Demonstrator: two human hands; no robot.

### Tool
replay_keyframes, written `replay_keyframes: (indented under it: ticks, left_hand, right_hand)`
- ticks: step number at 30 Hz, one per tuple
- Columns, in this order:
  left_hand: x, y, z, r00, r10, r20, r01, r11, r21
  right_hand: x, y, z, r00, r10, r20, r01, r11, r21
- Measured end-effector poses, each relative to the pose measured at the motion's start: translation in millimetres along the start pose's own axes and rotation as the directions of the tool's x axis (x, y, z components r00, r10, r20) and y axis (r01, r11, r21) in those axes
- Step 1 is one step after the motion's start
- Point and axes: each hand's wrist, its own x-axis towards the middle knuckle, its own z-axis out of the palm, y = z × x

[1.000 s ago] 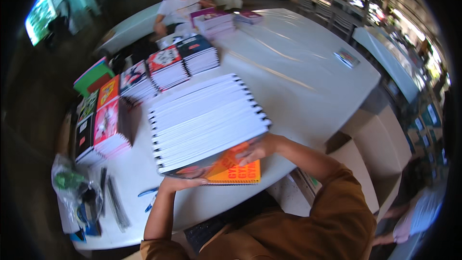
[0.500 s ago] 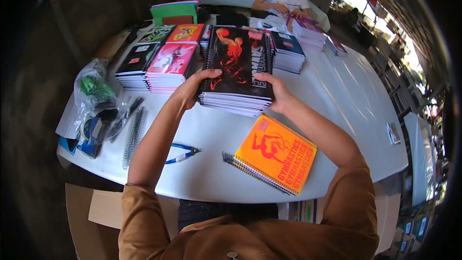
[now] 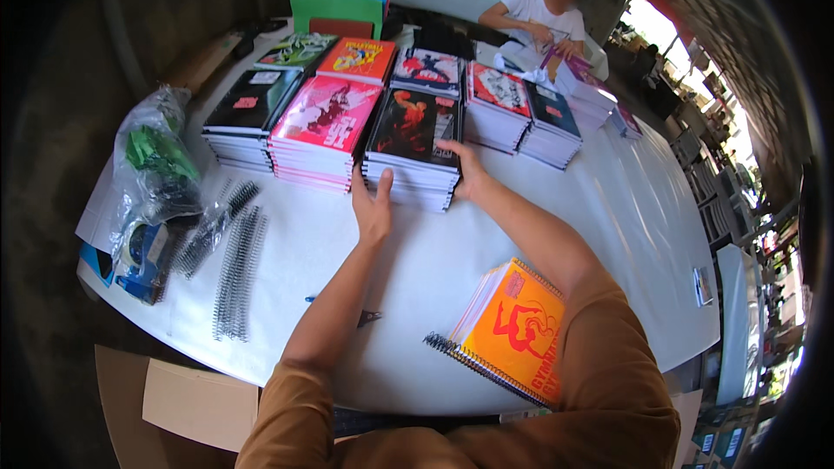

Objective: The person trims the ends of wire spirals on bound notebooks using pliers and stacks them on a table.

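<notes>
A stack of black spiral notebooks (image 3: 413,128) with a red figure on the cover rests on the table, in the front row of similar stacks. Both my hands clasp it from its sides. My left hand (image 3: 373,207) is at its front left corner, thumb upright against the page edges and fingers along the side. My right hand (image 3: 470,175) grips the right side, its thumb over the cover's edge. Directly left stands a pink notebook stack (image 3: 323,113). Orange spiral notebooks (image 3: 519,321) lie fanned near my right forearm, partly hidden by the sleeve.
Loose black binding coils (image 3: 238,274) and a plastic bag with green contents (image 3: 156,152) lie at left. Pliers (image 3: 368,318) are mostly hidden under my left forearm. Further stacks, such as a dark one (image 3: 552,120), stand right. Across the table a person (image 3: 549,17) handles purple notebooks.
The black stack has come down and away from me into the row, between the pink and red-and-white stacks. My left thumb has left its cover. The view has shifted.
</notes>
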Motion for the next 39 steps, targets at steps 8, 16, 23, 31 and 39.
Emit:
replay_keyframes:
  ticks: [8, 16, 23, 31, 39]
  left_hand:
    - [0, -5, -5, 0.969, 0.056, -0.240, -0.004, 0.977, 0.214]
    - [14, -6, -17, 0.977, 0.038, -0.210, 0.070, 0.873, 0.483]
    - [-113, 100, -167, 0.688, -0.243, 0.684, -0.625, 0.279, 0.729]
    - [-185, 100, -180, 0.864, -0.210, 0.458, -0.061, 0.858, 0.509]
    - [-253, 118, -140, 0.415, -0.594, 0.689, 0.873, 0.046, -0.485]
  right_hand:
    - [7, -11, 21, 0.989, 0.143, -0.027, -0.145, 0.987, -0.070]
    - [2, -31, 35, 0.912, -0.398, -0.102, 0.307, 0.826, -0.472]
    - [-165, 14, 77, 0.945, -0.035, 0.324, 0.325, 0.020, -0.945]
    - [-219, 134, 116, 0.948, 0.314, -0.061, 0.155, -0.620, -0.769]
    - [-200, 173, 139, 0.943, 0.244, -0.226, 0.170, -0.938, -0.304]
